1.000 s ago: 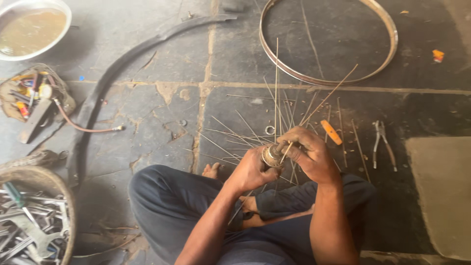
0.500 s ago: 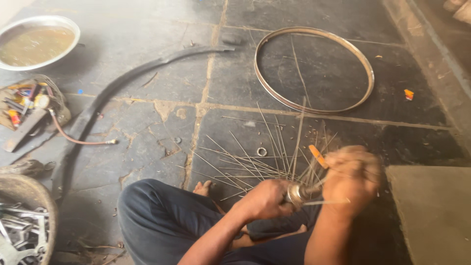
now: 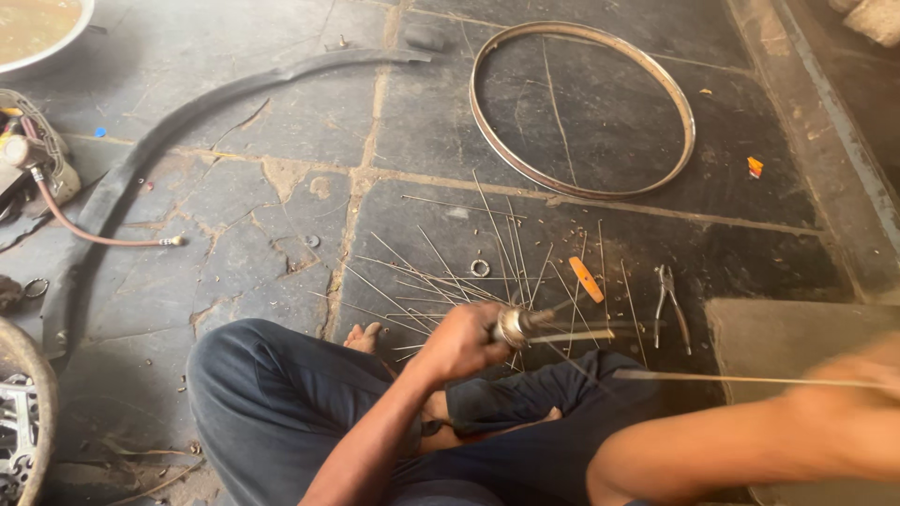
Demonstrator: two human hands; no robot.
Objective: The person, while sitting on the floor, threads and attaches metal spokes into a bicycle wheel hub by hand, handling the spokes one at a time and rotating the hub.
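Observation:
I sit cross-legged on a dark stone floor. My left hand (image 3: 461, 339) grips a metal wheel hub (image 3: 517, 326) with several thin spokes fanning out of it. My right hand (image 3: 848, 386), blurred at the right edge, holds one long spoke (image 3: 712, 379) that stretches back toward the hub. A bare metal wheel rim (image 3: 677, 103) lies flat on the floor farther away. Loose spokes (image 3: 422, 276) are scattered on the floor in front of the hub.
Pliers (image 3: 669, 298) and an orange-handled tool (image 3: 587, 278) lie right of the hub. A small ring (image 3: 480, 268) sits among the spokes. A black rubber tyre strip (image 3: 141, 159) curves at left, beside a hose (image 3: 103, 236) and a basket of tools (image 3: 23, 159). A raised slab (image 3: 797, 328) is at right.
My right hand left the hub and swept out to the right, drawing one spoke with it. The view swung right, so the bowl and tool basket slid toward the left edge.

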